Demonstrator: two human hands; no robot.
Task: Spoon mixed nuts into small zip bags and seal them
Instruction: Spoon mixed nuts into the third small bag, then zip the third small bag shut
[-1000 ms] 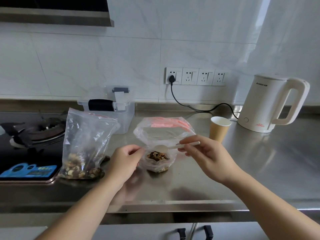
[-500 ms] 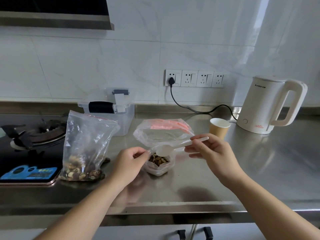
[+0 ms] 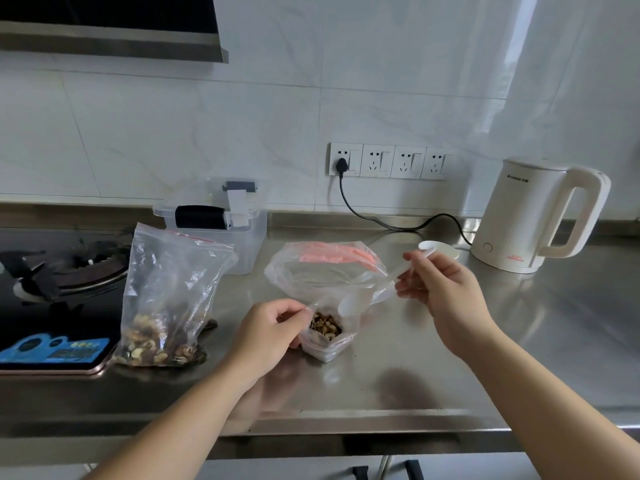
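Steel counter bears nut bag, kettle, box.

One head-worn wide-angle view looked forward and down from above the steel counter; it sat close over it, facing the tiled wall.

Clear small zip bag of brown and tan nuts; white spoon. Behind this bag: clear bag of pink strips. Left: clear nut bag, red zip line. Right: cream kettle, black cord.
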